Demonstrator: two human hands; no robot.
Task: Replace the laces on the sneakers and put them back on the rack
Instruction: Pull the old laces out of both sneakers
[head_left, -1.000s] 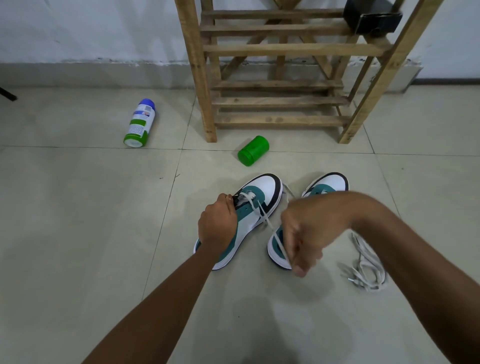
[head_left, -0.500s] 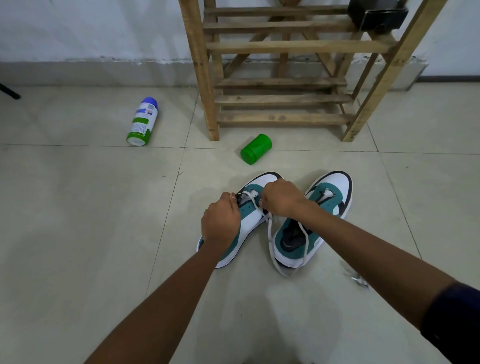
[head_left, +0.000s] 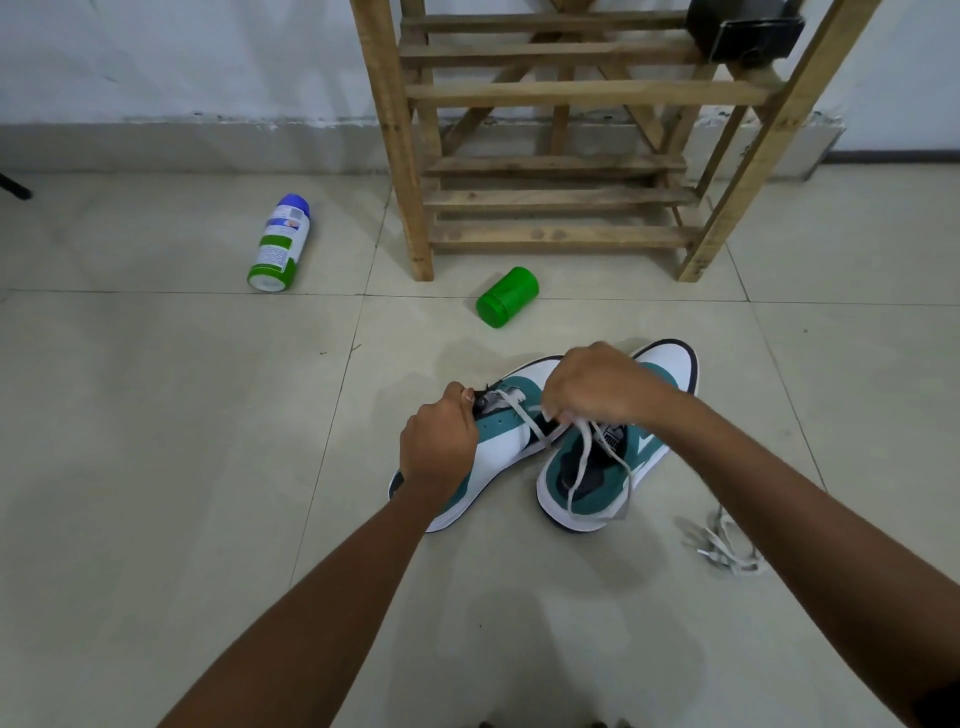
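Note:
Two white, teal and black sneakers lie side by side on the tiled floor. My left hand (head_left: 439, 441) grips the left sneaker (head_left: 498, 452) at its eyelet edge near the tongue. My right hand (head_left: 592, 387) hovers over the toe end of that shoe and pinches a white lace (head_left: 587, 467), which runs from the left sneaker's eyelets and loops down over the open right sneaker (head_left: 602, 478). A second loose lace (head_left: 722, 543) lies bundled on the floor to the right. The wooden rack (head_left: 561, 197) stands behind the shoes against the wall.
A green jar (head_left: 506, 298) lies on its side between the rack and the shoes. A white and green spray can (head_left: 279, 243) lies to the left. A black box (head_left: 743, 26) sits on an upper rack shelf. The lower rack slats hold nothing.
My right hand moved from near my body, where it pulled the lace taut, forward to the left sneaker's eyelets. The lace now hangs slack over the right sneaker. My left hand stayed put.

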